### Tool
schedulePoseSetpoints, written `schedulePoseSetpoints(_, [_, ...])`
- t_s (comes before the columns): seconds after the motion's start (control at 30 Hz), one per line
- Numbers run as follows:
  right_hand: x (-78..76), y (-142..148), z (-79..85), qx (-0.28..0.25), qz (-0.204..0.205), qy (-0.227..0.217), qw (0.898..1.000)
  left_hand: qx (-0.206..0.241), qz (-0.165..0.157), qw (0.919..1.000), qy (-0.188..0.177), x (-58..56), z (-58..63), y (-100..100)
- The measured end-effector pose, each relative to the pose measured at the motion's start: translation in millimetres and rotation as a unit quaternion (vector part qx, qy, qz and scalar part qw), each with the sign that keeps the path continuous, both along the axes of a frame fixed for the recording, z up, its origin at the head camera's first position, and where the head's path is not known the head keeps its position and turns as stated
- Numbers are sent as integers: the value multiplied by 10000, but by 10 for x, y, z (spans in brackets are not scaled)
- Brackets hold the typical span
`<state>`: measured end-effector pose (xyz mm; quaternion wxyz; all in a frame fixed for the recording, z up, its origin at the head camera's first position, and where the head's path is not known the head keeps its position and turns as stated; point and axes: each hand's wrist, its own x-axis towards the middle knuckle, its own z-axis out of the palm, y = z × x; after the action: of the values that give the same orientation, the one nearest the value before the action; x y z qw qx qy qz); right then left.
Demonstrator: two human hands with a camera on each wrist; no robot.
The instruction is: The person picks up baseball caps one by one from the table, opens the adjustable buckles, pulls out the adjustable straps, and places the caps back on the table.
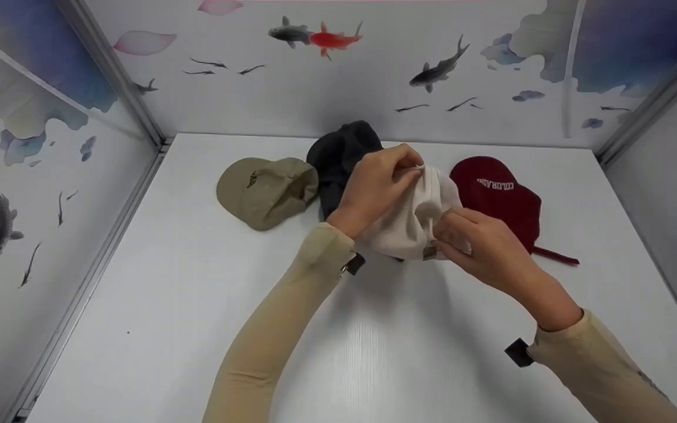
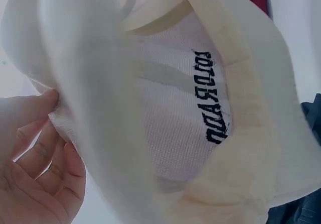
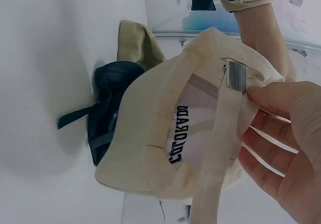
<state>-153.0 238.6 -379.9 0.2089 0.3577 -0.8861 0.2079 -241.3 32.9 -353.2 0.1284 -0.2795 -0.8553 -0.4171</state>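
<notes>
Between the two hands a cream baseball cap is held up off the table. My left hand pinches its far edge between thumb and fingers; the left wrist view shows the thumb on the fabric. My right hand pinches the cap's back strap beside a metal buckle. The cap's opening faces the wrist cameras, and dark reversed lettering shows inside. Behind the cap lies a black cap, partly hidden by the left hand and the cream cap.
A khaki cap lies left of the black one. To the right is a dark red cap, its strap trailing toward the right. The white table is enclosed by printed panels at the back and sides.
</notes>
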Motion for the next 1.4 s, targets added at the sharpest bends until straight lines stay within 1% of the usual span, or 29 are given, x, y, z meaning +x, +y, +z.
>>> schedulePoseSetpoints(0.17, [11,-12,10,-133,3,-308,9994,-93,101,9999,-68,-22,-110,-35])
schedulePoseSetpoints(0.37, [13,-25,-25,-101,-99,-673,9976,-216,246,9990,-316,-35,-236,-79])
schedulePoseSetpoints(0.47, [10,-41,-46,-134,-115,-807,9966,-186,336,9985,-393,-28,-268,-102])
schedulePoseSetpoints(0.6, [2,-71,-58,-251,-52,-865,9959,-135,384,9987,-300,21,-271,-149])
schedulePoseSetpoints(0.73, [-11,-97,-66,-340,64,-775,9964,-134,353,9992,-89,117,-269,-214])
schedulePoseSetpoints(0.87, [-23,-110,-72,-420,125,-701,9966,-157,279,9994,131,236,-263,-276])
schedulePoseSetpoints(1.0, [-31,-121,-74,-505,148,-724,9960,-138,99,9997,196,369,-242,-330])
schedulePoseSetpoints(1.17, [-34,-130,-71,-527,99,-856,9949,-78,-91,9996,270,518,-224,-387])
schedulePoseSetpoints(1.4, [-49,-153,-81,-521,33,-933,9943,185,-188,9990,348,719,-183,-442])
